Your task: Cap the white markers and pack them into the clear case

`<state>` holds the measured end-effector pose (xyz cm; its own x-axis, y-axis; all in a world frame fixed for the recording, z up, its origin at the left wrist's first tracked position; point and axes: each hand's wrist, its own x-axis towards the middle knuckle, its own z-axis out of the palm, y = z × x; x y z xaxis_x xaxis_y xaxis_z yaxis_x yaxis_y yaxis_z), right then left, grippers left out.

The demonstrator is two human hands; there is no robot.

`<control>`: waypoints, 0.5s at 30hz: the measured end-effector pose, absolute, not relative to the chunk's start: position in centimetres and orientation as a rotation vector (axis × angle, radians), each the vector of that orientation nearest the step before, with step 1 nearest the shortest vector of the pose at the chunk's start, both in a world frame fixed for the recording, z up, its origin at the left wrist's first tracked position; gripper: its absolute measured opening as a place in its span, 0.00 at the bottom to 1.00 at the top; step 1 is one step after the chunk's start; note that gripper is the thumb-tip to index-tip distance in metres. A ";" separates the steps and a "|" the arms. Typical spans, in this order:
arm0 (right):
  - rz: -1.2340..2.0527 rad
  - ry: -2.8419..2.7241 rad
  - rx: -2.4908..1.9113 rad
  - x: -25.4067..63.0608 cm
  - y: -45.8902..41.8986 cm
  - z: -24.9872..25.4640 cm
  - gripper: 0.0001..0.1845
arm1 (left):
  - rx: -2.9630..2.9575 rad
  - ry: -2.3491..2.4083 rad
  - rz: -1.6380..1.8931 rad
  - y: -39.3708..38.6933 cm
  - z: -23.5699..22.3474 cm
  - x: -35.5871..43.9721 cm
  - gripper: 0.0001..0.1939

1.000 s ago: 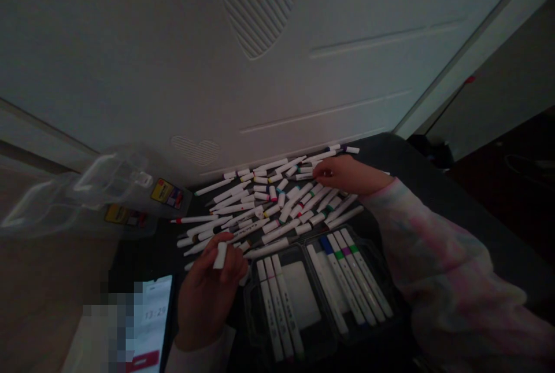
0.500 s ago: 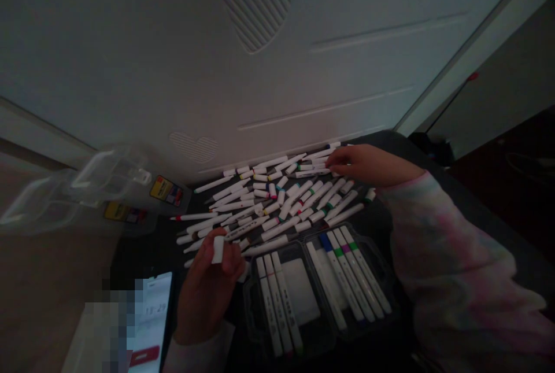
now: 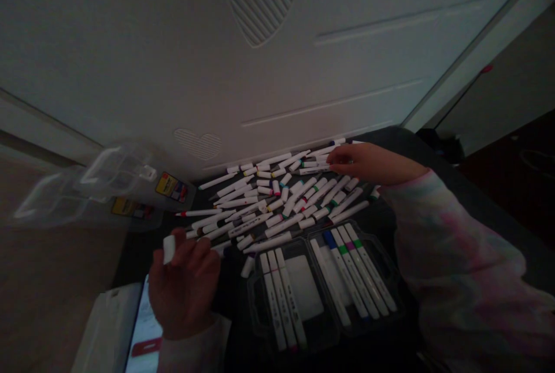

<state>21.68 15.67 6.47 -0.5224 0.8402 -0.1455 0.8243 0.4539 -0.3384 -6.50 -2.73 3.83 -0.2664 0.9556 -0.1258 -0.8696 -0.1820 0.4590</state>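
Observation:
My left hand (image 3: 184, 280) is raised at the lower left, pinching a small white marker cap (image 3: 169, 250) at its fingertips. Beyond it, many white markers (image 3: 249, 225) and loose caps lie jumbled on a dark surface. At the back right of this pile, my right hand (image 3: 368, 163) reaches in with curled fingers closed at the end of a white marker (image 3: 315, 170); its fingertips are partly hidden. An open clear case (image 3: 332, 320) stands in front, with several markers laid side by side in both halves. One loose cap (image 3: 247, 267) rests by the case's left edge.
Clear plastic containers (image 3: 104, 179) with yellow labels stand at the left. A lit phone (image 3: 145, 327) lies at the lower left beside a white object (image 3: 106, 327). A pale panel with raised hearts (image 3: 199, 143) rises behind the pile.
My left hand has moved left, away from the markers, still with the cap. The loose cap beside the case now shows more fully. My right hand stays nearly in place.

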 end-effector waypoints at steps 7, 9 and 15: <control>0.626 -2.631 -1.484 21.7 15.8 6.2 0.16 | 0.236 0.447 1.848 -2.7 4.3 -7.2 0.16; 0.627 -2.632 -1.487 21.7 15.9 6.2 0.16 | 0.232 0.447 1.857 -2.8 4.2 -7.4 0.16; 0.607 -2.625 -1.505 21.8 15.9 6.3 0.17 | 0.280 0.433 1.894 -3.0 4.5 -8.2 0.11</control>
